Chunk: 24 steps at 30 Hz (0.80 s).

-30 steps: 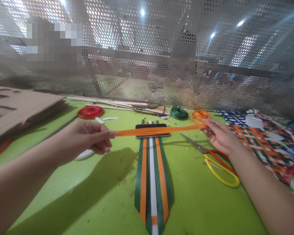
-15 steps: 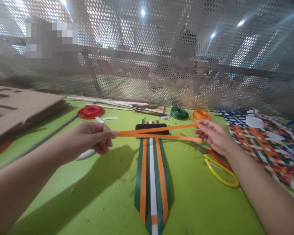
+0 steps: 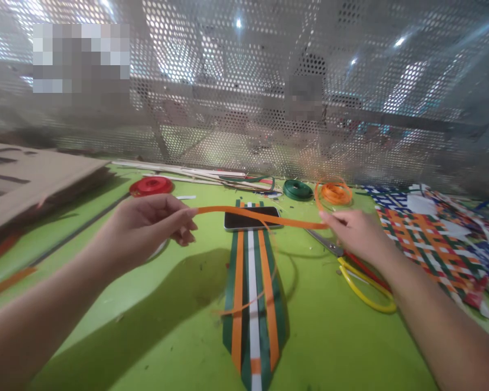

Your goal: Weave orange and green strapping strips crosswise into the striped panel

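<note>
My left hand pinches one end of an orange strip that stretches across to my right hand, whose fingers close on the other end. A second length of the strip droops in a loop to the table and ends near the bundle of green, orange and white strips lying lengthwise in front of me. A black phone weighs down the far end of that bundle, just under the stretched strip. An orange ribbon roll sits behind my right hand with loose coils lifted.
Scissors with yellow and red handles lie under my right wrist. A woven multicoloured mat fills the right. Red roll and green roll sit at the back by a perforated metal screen. Cardboard lies at left.
The two overlaid lengths of orange strip have come apart: one fell in a loop onto the bundle, the other stays taut. My right hand moved down and left; coils lifted off the orange roll.
</note>
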### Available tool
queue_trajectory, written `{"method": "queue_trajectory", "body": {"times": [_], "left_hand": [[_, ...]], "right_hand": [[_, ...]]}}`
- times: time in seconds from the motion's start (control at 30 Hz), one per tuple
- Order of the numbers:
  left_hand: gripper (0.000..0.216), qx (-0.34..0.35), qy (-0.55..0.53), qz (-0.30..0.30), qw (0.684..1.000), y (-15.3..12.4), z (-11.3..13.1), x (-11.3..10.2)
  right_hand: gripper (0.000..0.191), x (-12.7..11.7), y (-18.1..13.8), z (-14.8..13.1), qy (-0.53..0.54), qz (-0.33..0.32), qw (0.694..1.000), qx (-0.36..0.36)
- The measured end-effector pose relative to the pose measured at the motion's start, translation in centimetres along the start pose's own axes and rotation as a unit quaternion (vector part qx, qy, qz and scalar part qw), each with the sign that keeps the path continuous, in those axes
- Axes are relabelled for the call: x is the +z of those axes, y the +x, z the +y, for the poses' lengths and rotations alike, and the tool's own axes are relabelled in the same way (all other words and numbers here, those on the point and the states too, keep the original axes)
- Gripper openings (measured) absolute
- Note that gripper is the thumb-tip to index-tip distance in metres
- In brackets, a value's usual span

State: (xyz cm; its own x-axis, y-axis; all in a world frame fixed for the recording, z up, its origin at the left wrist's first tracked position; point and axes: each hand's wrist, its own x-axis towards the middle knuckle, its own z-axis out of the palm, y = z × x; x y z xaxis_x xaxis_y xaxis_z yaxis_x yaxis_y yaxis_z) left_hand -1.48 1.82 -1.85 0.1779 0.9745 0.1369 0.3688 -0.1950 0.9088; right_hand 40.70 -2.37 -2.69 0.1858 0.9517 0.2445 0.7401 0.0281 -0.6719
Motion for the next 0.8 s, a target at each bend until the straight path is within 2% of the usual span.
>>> {"method": "queue_trajectory", "body": {"times": [0.07, 0.2, 0.33, 0.4, 0.47, 0.53, 0.63, 0.73, 0.8], "left_hand": [[0.028, 0.065, 0.017, 0.012, 0.998, -0.9, 0.8, 0.6], [0.022, 0.169, 0.103, 0.044, 0.979, -3.1, 2.5, 1.9], [0.019, 0.284, 0.184, 0.077, 0.938, -4.5, 3.5, 3.1], [0.016, 0.327, 0.197, 0.084, 0.921, -4.8, 3.8, 3.5], [0.014, 0.343, 0.198, 0.089, 0.914, -4.9, 3.9, 3.6], [0.012, 0.331, 0.178, 0.089, 0.922, -4.9, 3.9, 3.5], [0.012, 0.26, 0.105, 0.082, 0.956, -4.2, 3.5, 2.7], [0.018, 0.166, 0.038, 0.102, 0.98, -2.8, 2.7, 1.5], [0.023, 0.103, -0.047, 0.119, 0.986, -1.8, 2.1, 0.9]], "right_hand": [[0.061, 0.3, -0.6, -1.5, -0.037, 0.019, 0.998, -0.051], [0.051, 1.1, -2.4, -5.0, -0.024, 0.036, 0.988, -0.147], [0.045, 2.1, -4.7, -8.0, 0.057, -0.024, 0.972, -0.227], [0.052, 2.8, -5.6, -8.8, 0.017, -0.034, 0.972, -0.23], [0.043, 3.4, -6.1, -9.2, -0.032, -0.059, 0.97, -0.232], [0.033, 3.6, -6.2, -9.2, -0.057, -0.098, 0.964, -0.24], [0.048, 3.0, -5.5, -8.5, -0.038, -0.138, 0.964, -0.224], [0.043, 1.8, -4.3, -7.2, 0.056, -0.189, 0.97, -0.142], [0.038, 1.2, -3.4, -6.0, 0.145, -0.234, 0.959, -0.069]]}}
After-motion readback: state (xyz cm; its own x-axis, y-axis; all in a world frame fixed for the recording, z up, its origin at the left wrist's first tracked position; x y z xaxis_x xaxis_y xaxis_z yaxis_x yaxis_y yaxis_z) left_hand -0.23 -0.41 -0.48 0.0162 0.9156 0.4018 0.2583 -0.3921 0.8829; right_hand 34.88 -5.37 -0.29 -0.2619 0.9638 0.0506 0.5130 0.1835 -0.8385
